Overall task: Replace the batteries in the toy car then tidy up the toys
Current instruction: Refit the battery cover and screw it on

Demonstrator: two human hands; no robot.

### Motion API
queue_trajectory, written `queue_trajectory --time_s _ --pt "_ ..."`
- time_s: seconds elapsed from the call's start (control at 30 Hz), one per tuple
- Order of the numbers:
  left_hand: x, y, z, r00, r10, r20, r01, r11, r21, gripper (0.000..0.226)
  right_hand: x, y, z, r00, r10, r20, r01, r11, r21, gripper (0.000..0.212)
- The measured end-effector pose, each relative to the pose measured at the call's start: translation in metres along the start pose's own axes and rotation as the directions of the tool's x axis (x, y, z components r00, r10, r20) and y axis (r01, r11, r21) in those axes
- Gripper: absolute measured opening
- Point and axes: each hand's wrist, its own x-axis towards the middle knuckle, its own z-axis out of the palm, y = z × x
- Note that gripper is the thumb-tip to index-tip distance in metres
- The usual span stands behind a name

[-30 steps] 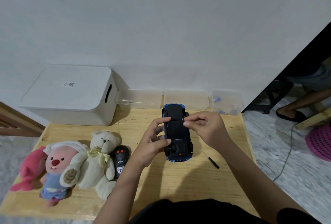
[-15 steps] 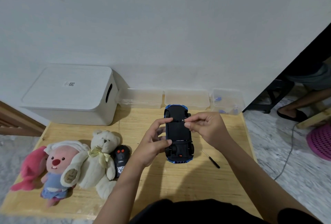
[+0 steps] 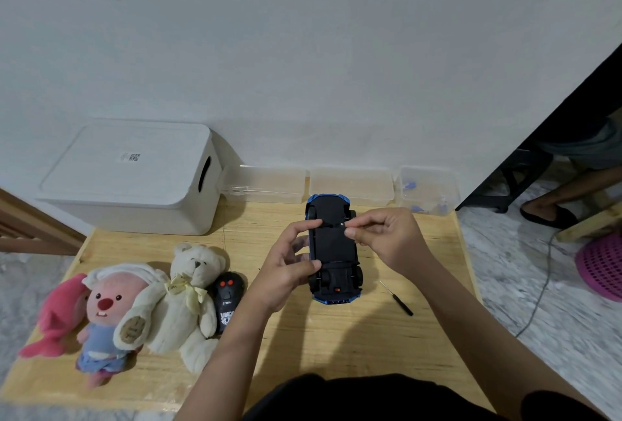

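Little has moved since the earlier frames: both hands keep their places on the toy car [image 3: 333, 249], and the right fingertips have closed in slightly on the screw [image 3: 342, 224]. Left hand [image 3: 289, 265] grasps the car's left flank, forefinger across the top near the front axle, thumb lower by the rear. Right hand [image 3: 387, 235] pinches at the small pale screw on the underside; whether it is already lifted free, cannot tell. Reading: cover fastener being removed by finger, so battery swap is at its opening step.

Car lies belly-up on the table [image 3: 336, 346], toward the far edge, right of centre. Black chassis, blue bodywork showing at both ends, four black wheels, a red spot near the rear. Battery cover appears seated.

Screwdriver [image 3: 396, 298] lies loose just right of the car. Remote [image 3: 229, 299] and plush toys [image 3: 134, 306] sit near the left edge, untidied.
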Motion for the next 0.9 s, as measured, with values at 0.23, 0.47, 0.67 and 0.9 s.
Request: queue_trajectory --time_s 0.23,0.47,0.67,0.9 --pt "-0.0015 0.0034 0.0019 0.999 -0.021 -0.035 0.021 1.0 -0.019 0.056 -0.0012 -0.0018 0.0029 1.0 -0.007 -0.017 0.006 0.999 -0.037 0.024" --pt "-0.0008 0.0041 0.0011 0.999 -0.023 -0.039 0.024 1.0 0.01 0.056 -0.0016 -0.0024 0.003 0.999 -0.031 -0.019 0.03 0.998 -0.052 0.021" --pt "0.0001 0.0058 0.0022 0.999 -0.016 -0.046 0.017 1.0 0.013 0.057 0.0019 -0.0007 0.0026 1.0 -0.021 -0.019 0.02 0.999 -0.039 0.024" --pt "0.0003 0.0068 0.002 0.999 -0.011 -0.035 0.011 1.0 0.007 0.056 0.007 0.0029 0.0041 1.0 -0.013 -0.015 0.013 1.0 -0.014 0.029"
